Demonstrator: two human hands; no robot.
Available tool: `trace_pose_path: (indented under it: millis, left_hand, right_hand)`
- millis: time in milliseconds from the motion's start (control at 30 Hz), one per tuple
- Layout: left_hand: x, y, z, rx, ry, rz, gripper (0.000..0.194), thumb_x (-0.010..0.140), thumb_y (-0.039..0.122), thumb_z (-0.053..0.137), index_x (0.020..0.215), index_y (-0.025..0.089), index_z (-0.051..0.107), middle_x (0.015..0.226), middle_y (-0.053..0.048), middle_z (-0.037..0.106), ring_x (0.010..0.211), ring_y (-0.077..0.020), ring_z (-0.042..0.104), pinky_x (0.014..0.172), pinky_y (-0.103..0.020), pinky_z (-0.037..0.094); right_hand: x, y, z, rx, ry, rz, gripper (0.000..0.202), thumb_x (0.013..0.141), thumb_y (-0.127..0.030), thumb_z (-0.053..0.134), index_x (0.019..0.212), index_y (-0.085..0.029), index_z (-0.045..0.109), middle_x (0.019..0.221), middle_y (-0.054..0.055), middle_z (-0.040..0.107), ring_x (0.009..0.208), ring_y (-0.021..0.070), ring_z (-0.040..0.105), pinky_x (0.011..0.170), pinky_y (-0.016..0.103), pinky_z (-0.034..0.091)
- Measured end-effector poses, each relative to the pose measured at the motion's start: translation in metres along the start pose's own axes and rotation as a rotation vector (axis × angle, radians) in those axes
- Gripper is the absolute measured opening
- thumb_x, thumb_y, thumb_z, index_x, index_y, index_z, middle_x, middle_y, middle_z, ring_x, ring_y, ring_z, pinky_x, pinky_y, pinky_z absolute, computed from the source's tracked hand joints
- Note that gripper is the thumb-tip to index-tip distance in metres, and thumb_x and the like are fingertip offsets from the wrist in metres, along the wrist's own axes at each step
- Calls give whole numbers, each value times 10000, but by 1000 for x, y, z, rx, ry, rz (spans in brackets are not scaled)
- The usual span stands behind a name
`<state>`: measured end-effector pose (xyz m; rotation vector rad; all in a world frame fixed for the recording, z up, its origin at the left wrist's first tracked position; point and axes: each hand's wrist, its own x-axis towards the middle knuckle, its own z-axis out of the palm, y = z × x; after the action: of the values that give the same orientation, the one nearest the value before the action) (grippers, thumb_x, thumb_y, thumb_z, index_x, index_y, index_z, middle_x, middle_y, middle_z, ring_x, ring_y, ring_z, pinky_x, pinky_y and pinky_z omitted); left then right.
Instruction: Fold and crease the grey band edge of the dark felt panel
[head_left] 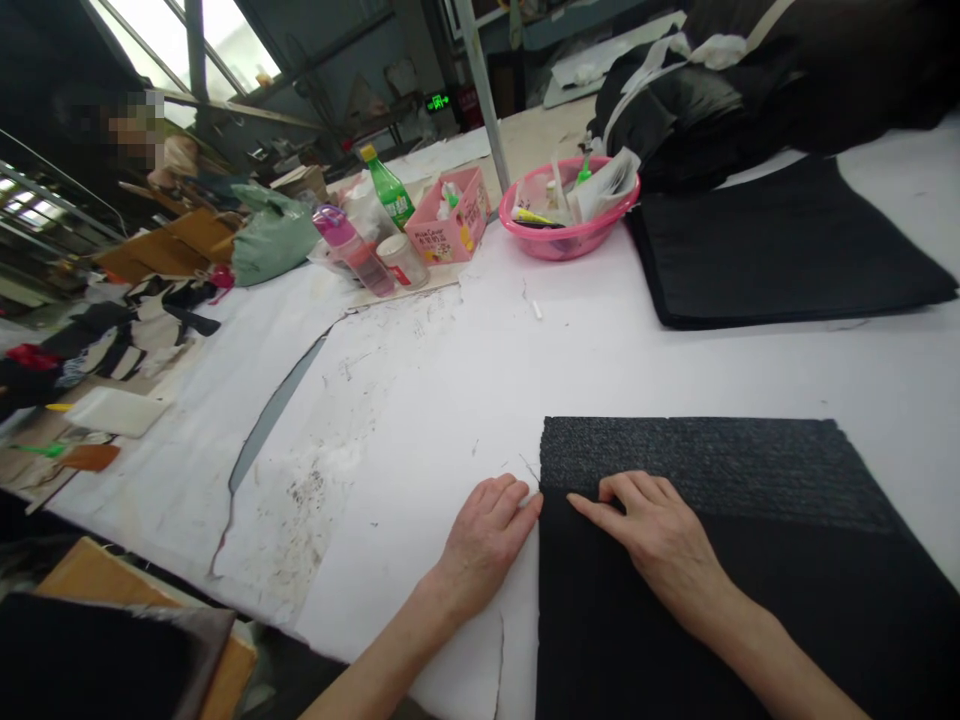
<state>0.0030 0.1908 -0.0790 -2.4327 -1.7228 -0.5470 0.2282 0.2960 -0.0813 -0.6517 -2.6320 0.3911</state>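
A black cloth (615, 610) with a greyer, textured band (720, 465) along its far end lies flat on the white-covered table (420, 400). My left hand (487, 535) rests at the cloth's left edge, its fingers curled and the thumb tip touching the edge near the band. On top of the cloth lies my right hand (664, 540), thumb stretched out to the left and the other fingers bent, near the line where the band meets the plain part. Nothing shows between the fingers of my right hand.
Folded black fabric (780, 250) lies at the back right beside a pink basin (570, 235). A pink box (450, 220), a green bottle (388, 190), a jar (403, 262) and a green bag (274, 235) stand farther left. Behind them a person (176, 160) is partly visible.
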Motion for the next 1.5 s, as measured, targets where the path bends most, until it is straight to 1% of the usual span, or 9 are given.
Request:
trace_pose_path:
  millis: [100, 300, 400, 500, 667, 833, 1067, 1233, 1500]
  left_hand:
    - [7, 11, 0, -77, 61, -34, 312, 929, 89, 518, 1234, 132, 574, 1117, -106, 625, 1125, -251, 538, 960, -425, 483]
    - [15, 33, 19, -98, 45, -60, 340, 936, 92, 496, 1272, 96, 550, 1102, -114, 628, 1052, -247, 563, 915, -406, 510]
    - [12, 32, 23, -114, 29, -76, 341, 941, 101, 494, 1276, 122, 554, 1096, -101, 624, 1037, -234, 561, 918, -399, 500]
    - [10, 30, 21, -120, 7, -80, 336, 948, 116, 494, 1278, 127, 556, 1092, -94, 620, 1045, -226, 547, 927, -392, 483]
    - [12, 30, 19, -115, -3, -81, 348, 954, 131, 495, 1296, 158, 554, 1093, -87, 606, 1055, -219, 533, 920, -378, 466]
    - [13, 29, 18, -64, -19, -49, 378, 958, 127, 479, 1327, 192, 534, 1068, -81, 605, 1015, -218, 548, 880, -378, 469]
    - [16, 32, 18, 86, -103, 53, 364, 986, 133, 405, 1334, 128, 513, 1193, -100, 595, 1184, -236, 500, 1030, -404, 374]
    - [24, 34, 13, 143, -193, 118, 382, 986, 121, 363, 1346, 99, 490, 1190, -106, 588, 1140, -243, 512, 967, -390, 399]
    - [31, 32, 12, 75, -286, 112, 456, 979, 148, 397, 1435, 160, 390, 1109, -92, 579, 1033, -230, 534, 884, -373, 436]
  right_hand:
    - [0, -1, 0, -5, -13, 8, 355, 967, -102, 443, 1234, -264, 612, 947, 62, 529, 889, 212, 478, 767, 353, 359]
    - [2, -2, -5, 17, 11, 16, 319, 988, -133, 452, 1224, -268, 619, 955, 57, 548, 908, 211, 489, 777, 352, 353]
    - [2, 5, -12, 27, 32, 18, 265, 989, -154, 479, 1166, -264, 644, 945, 48, 563, 948, 220, 488, 827, 370, 338]
    - [-1, 16, -19, 52, 7, -3, 242, 1009, -180, 447, 1111, -253, 654, 914, 42, 559, 900, 210, 482, 803, 364, 330]
    - [-8, 28, -21, 63, -45, -65, 288, 1033, -198, 375, 1157, -256, 629, 935, 51, 533, 873, 202, 468, 784, 359, 331]
    - [-11, 29, -18, 28, -40, -79, 320, 1034, -170, 347, 1186, -246, 618, 938, 60, 518, 865, 199, 465, 767, 355, 336]
    - [-14, 25, -18, -8, -37, -103, 304, 1026, -170, 369, 1213, -213, 605, 947, 75, 528, 886, 210, 475, 804, 367, 356]
    - [-13, 28, -19, -16, -44, -95, 281, 1019, -170, 398, 1179, -228, 621, 951, 71, 544, 890, 205, 489, 810, 362, 363]
    - [-24, 47, -32, 13, -104, -95, 282, 1024, -188, 414, 1188, -289, 620, 939, 45, 548, 882, 194, 493, 778, 349, 349]
